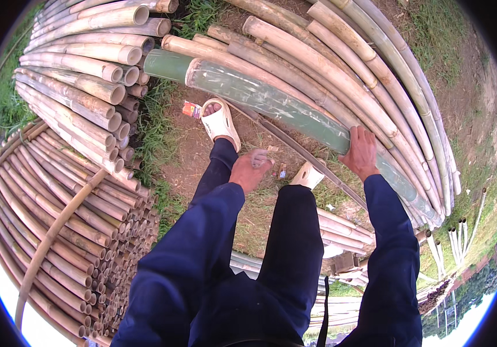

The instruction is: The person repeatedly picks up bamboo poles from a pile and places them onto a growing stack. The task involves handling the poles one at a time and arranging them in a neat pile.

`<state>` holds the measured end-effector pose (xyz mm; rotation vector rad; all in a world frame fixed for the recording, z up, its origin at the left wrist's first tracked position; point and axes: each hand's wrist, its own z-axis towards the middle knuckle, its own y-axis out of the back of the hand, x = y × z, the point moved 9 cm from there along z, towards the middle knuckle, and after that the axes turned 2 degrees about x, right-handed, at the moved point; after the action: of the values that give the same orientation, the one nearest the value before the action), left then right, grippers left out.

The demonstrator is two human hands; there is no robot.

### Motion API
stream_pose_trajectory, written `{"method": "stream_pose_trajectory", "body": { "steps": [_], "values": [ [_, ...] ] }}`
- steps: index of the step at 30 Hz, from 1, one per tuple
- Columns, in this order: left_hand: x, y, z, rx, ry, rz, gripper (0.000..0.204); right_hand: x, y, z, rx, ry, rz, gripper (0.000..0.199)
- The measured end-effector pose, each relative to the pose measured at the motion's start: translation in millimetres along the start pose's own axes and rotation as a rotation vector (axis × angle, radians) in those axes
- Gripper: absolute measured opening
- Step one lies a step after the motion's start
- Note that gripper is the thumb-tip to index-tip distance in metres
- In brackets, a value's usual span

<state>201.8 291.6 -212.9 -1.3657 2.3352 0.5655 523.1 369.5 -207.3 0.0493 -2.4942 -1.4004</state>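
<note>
A thick green bamboo pole (271, 104) with a pale joint ring lies slantwise before me, on or against a row of paler bamboo poles (318, 63). My right hand (361, 151) is closed over its upper side, with the fingers bent across it. Nearer my legs, my left hand (251, 169) hangs over the ground with curled, slightly blurred fingers. Whatever it may hold is hidden. A long narrow dark strip (295, 147) runs aslant between the pole and my feet, passing close to both sandals.
Cut bamboo poles (92, 75) are stacked at the left, above a bundle (57, 214) crossed by a pole. My cream sandals (221, 124) stand on dirt and grass. A red-orange packet (191, 109) and small litter (282, 170) lie by them. More poles (341, 228) lie behind my legs.
</note>
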Motion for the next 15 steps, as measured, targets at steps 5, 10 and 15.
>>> {"method": "stream_pose_trajectory", "body": {
  "steps": [5,10,15],
  "values": [
    [-19.8,-41.4,-37.6,0.136,-0.042,-0.056,0.046,99.8,41.0,17.3,0.001,0.115,0.075,0.072],
    [5.2,29.1,-89.7,0.078,-0.041,0.178,0.047,220.6,77.4,91.2,-0.029,0.21,0.136,0.072],
    [27.3,122.7,-173.8,-0.043,-0.069,0.374,0.05,361.0,92.0,200.8,0.046,0.261,0.207,0.077]
  ]
}}
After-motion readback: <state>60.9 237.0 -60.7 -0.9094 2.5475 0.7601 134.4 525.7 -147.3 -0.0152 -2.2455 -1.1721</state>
